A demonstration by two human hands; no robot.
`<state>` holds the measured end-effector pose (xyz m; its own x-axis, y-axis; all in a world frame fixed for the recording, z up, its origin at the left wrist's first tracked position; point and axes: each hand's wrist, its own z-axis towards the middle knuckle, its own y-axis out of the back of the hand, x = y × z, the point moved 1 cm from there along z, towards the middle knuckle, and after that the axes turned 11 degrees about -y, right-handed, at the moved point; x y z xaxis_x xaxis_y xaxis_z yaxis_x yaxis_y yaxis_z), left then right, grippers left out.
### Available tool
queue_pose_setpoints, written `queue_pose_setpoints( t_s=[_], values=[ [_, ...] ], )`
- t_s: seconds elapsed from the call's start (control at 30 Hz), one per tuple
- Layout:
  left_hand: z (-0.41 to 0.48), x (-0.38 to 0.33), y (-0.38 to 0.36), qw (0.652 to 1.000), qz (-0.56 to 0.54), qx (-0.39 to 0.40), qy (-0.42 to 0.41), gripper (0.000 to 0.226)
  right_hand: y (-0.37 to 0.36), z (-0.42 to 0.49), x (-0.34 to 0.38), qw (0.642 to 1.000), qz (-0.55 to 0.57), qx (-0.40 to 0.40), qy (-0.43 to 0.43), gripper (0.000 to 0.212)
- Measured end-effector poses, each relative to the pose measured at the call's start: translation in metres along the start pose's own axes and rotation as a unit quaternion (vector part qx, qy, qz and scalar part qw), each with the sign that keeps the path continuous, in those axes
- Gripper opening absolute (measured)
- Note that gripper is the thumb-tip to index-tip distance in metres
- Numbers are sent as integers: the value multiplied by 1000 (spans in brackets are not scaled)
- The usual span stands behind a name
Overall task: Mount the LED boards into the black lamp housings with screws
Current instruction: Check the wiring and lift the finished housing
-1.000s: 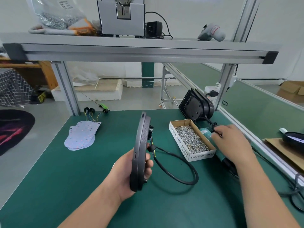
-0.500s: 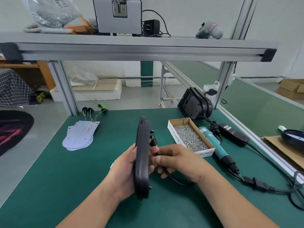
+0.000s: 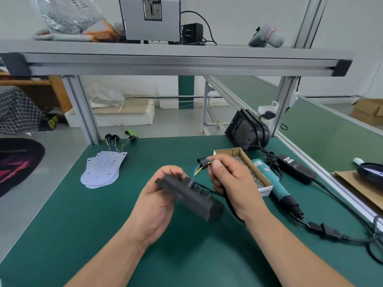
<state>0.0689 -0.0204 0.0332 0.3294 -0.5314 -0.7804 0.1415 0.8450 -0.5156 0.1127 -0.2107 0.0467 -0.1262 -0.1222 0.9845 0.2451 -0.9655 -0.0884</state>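
Two changes: housing [image 3: 190, 198] tipped flat in left hand [image 3: 156, 206], right hand [image 3: 232, 183] pinching wires [image 3: 198, 170].

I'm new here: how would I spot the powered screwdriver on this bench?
Start at the green bench top, then find the open cardboard box of screws on its right side. The screwdriver lies flat alongside the box's right wall: a teal barrel with a black nose, unlike the all-black power brick beside it.
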Motion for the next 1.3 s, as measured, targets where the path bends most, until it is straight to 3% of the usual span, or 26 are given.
queue_pose_setpoints(
  t_s=[0.07, 0.17, 0.27, 0.4, 0.5, 0.63, 0.73, 0.93, 1.3],
  values=[
    [-1, 0, 2, 996, 74, 43, -14, 37, 0, -2, 1, 999, -51, 0, 10, 25],
    [0, -11, 8, 973, 148, 168, 53, 42, 4, -4, 4, 987, -160, -5, 23, 26],
    [4, -25, 27, 918, 214, 306, 135, 75, 8, -5, 7, 978, -208, 14, 5, 19],
    [6, -38, 39, 898, 148, 374, 178, 97, 11, -7, 9, 972, -230, 46, -8, 20],
    [7, -38, 37, 920, 102, 326, 193, 99, 9, -9, 9, 958, -280, 63, -10, 13],
    [2, -20, 15, 951, 211, 197, 112, 53, -2, -14, 4, 946, -318, 66, -16, 11],
    [-2, -8, 5, 938, 304, 150, 73, 36, -8, -18, 1, 927, -371, 47, 13, 17],
    [-3, -6, 1, 918, 365, 151, 35, 16, -10, -16, -2, 921, -384, -34, 52, 16],
    [-6, 2, -1, 907, 392, 136, 69, 17, -19, -14, -16, 942, -326, -75, 13, 18]
  ],
)
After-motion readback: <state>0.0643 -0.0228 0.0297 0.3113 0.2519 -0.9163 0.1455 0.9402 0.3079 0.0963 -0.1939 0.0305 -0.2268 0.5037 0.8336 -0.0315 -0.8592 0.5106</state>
